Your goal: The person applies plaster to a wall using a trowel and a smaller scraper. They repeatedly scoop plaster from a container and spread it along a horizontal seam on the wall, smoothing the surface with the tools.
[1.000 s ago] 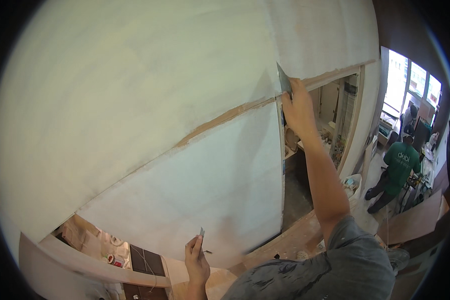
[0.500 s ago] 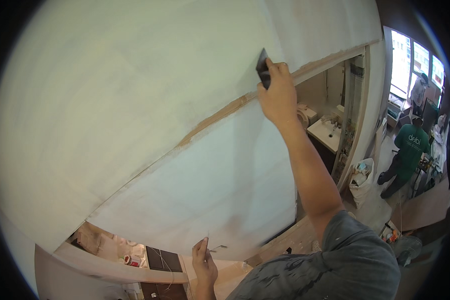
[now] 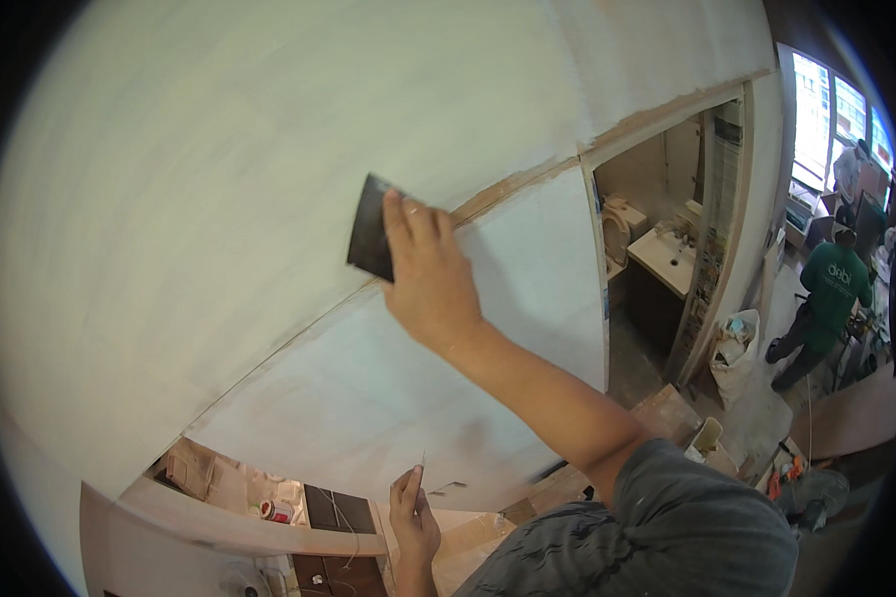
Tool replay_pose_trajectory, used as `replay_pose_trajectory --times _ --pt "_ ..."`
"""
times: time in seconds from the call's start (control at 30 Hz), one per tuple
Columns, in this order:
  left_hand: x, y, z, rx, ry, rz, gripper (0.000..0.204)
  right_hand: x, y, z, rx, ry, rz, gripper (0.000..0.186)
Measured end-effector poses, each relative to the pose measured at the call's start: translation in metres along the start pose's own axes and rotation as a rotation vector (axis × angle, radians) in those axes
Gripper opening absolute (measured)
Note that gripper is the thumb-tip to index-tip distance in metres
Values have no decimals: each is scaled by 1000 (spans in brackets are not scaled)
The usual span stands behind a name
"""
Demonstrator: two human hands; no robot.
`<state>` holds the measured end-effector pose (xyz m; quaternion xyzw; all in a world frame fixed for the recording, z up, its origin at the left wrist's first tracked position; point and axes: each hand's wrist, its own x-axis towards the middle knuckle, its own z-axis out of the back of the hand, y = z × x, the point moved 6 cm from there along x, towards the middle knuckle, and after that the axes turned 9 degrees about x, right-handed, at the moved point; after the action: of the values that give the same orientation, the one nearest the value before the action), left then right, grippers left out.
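Note:
My right hand grips a dark, flat putty scraper. Its blade lies against or very near the pale ceiling, just above the seam with the white wall panel. Along that seam runs a brown unpainted strip, partly behind my hand. Low in the view, in front of the panel, my left hand is closed on a thin blade seen edge-on; its exact kind is hard to make out.
Right of the panel, a doorway shows a sink and a toilet. A white sack of rubbish stands outside it. Farther right, a person in a green shirt faces away. Shelves with a tin are at lower left.
My right hand has swept the scraper left and downward along the seam, and the blade now shows broader. My left hand stays low, with its thin blade pointing upward. The view has shifted slightly.

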<state>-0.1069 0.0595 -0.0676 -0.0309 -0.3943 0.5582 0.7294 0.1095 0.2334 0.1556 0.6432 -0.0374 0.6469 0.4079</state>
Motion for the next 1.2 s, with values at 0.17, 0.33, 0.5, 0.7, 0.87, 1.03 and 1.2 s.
replay_pose_trajectory --times 0.17,0.33,0.5,0.7,0.87,1.03,1.2 --pt "1 -5 6 31 -56 -29 52 -21 38 -38 -52 37 189 59" --pt "8 -5 4 -634 -262 308 43 -44 61 -65 105 351 114 61" --pt "21 -33 27 -1174 -368 571 37 -61 62 -34 380 767 138 61" --pt "24 -53 18 -2086 -51 687 39 -144 72 67 802 606 548 71" --pt "31 -62 14 -2144 112 516 39 -164 15 52 420 914 280 77" --pt "36 -59 24 -2013 71 479 38 -91 -79 92 221 540 14 66" --pt "27 -41 21 -1943 123 564 39 49 -121 180 -257 -300 -130 59"
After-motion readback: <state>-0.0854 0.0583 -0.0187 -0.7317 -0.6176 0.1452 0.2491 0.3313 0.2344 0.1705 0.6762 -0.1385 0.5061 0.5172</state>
